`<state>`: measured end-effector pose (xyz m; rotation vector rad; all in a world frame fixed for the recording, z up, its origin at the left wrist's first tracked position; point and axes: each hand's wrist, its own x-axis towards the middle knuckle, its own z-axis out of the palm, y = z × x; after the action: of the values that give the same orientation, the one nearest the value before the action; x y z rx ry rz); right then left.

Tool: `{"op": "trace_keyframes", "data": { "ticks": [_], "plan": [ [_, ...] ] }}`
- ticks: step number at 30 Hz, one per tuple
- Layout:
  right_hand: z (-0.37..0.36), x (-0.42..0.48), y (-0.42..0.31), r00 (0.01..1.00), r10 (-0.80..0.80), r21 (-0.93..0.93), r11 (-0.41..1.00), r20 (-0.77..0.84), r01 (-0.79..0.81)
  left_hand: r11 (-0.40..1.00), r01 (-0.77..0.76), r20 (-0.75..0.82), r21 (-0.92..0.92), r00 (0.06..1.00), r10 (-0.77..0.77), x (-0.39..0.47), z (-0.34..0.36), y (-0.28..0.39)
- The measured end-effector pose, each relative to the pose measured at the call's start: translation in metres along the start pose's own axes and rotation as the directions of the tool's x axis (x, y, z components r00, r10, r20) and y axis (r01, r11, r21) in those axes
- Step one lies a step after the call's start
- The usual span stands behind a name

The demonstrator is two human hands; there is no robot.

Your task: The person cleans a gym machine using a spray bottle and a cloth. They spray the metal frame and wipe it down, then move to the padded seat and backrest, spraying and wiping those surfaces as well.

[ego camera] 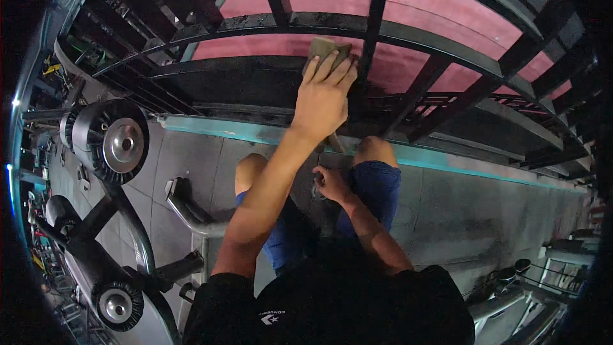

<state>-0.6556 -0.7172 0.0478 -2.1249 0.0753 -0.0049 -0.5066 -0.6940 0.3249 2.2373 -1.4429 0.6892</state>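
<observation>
My left hand presses a folded olive-brown cloth with spread fingers, near an upright of the black metal railing in front of me. The cloth covers the spot it touches. My right hand is lower down, beside my right knee, its fingers curled. Whether anything small is between those fingers cannot be made out. Below my left wrist a short brownish piece shows near the teal-edged ledge; what it is cannot be told.
Gym equipment with padded black rollers stands at my left, with a bent metal tube close to my left leg. A teal-painted ledge runs along the railing's foot. More metal equipment is at the lower right. Grey tiled floor lies around.
</observation>
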Motion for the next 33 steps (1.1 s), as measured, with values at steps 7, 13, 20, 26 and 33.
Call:
{"op": "trace_keyframes", "data": {
  "ticks": [7, 13, 20, 26, 33],
  "plan": [
    [0.008, 0.007, 0.014, 0.995, 0.032, 0.065, 0.997, 0.093, -0.038, 0.997, 0.030, 0.010, 0.065, 0.999, -0.030, 0.002, -0.003, 0.011],
    [0.009, 0.006, 0.000, 0.994, 0.068, -0.041, 0.997, 0.087, -0.065, 0.999, 0.033, 0.114, 0.029, 0.993, -0.036, 0.028, -0.008, -0.004],
    [0.022, 0.016, 0.019, 0.979, 0.127, -0.040, 0.992, 0.159, -0.122, 0.991, 0.003, -0.043, 0.137, 0.999, 0.003, 0.005, 0.001, 0.000],
    [0.014, 0.011, -0.011, 0.981, 0.092, -0.099, 0.992, 0.172, -0.075, 0.988, 0.016, -0.019, 0.154, 1.000, -0.013, -0.020, -0.011, -0.024],
    [0.010, 0.007, -0.023, 0.957, 0.197, -0.121, 0.977, 0.212, -0.174, 0.995, 0.044, 0.147, 0.092, 0.987, -0.057, 0.001, -0.022, -0.066]
  ]
}}
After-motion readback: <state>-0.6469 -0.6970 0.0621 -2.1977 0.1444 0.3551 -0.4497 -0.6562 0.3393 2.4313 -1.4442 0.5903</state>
